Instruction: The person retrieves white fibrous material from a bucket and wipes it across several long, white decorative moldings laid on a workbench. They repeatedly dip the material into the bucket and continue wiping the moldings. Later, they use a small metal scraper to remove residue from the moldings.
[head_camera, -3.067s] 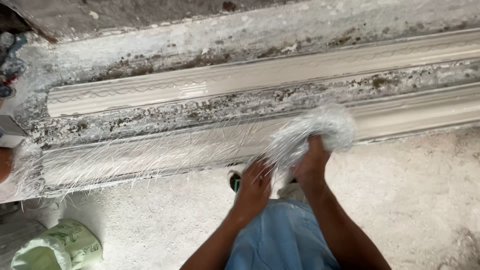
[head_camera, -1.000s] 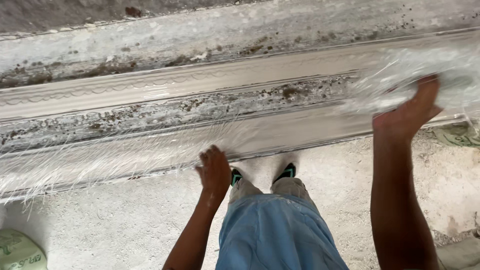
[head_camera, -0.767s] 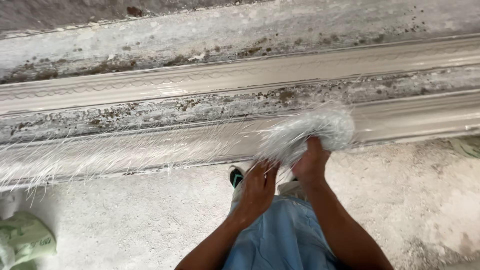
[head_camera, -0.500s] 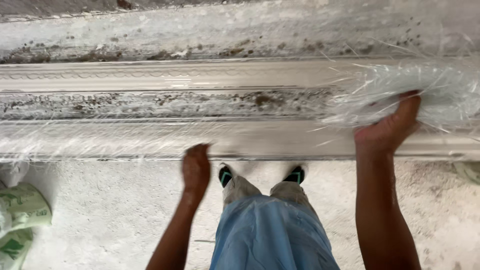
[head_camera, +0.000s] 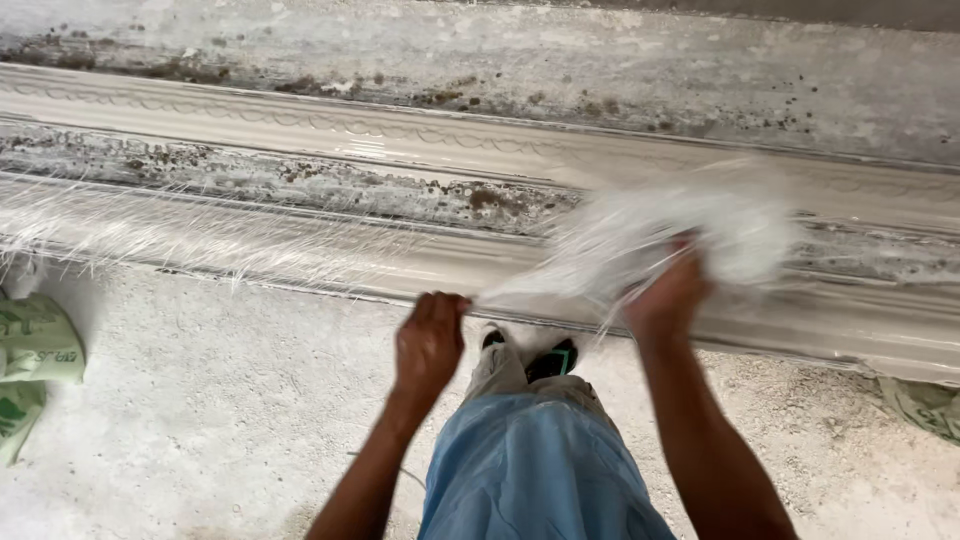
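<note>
Head camera looked down: a green-printed sack (head_camera: 35, 345) lay at far left on the dusty floor (head_camera: 220, 420). Loose glass fibres (head_camera: 170, 232) were spread along the near mould (head_camera: 420, 262). The left hand (head_camera: 430, 340) was curled, pinching a strand of fibre just beside that mould. The right hand (head_camera: 668, 295) gripped a blurred white fibre bundle (head_camera: 680, 235) above the mould; its fingers could not be told apart.

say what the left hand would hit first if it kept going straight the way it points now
Probably the near long grey moulding. The left hand points up and away toward it, pinching the tail of the white fibre bundle held by the right hand. Depth is hard to judge.
</note>
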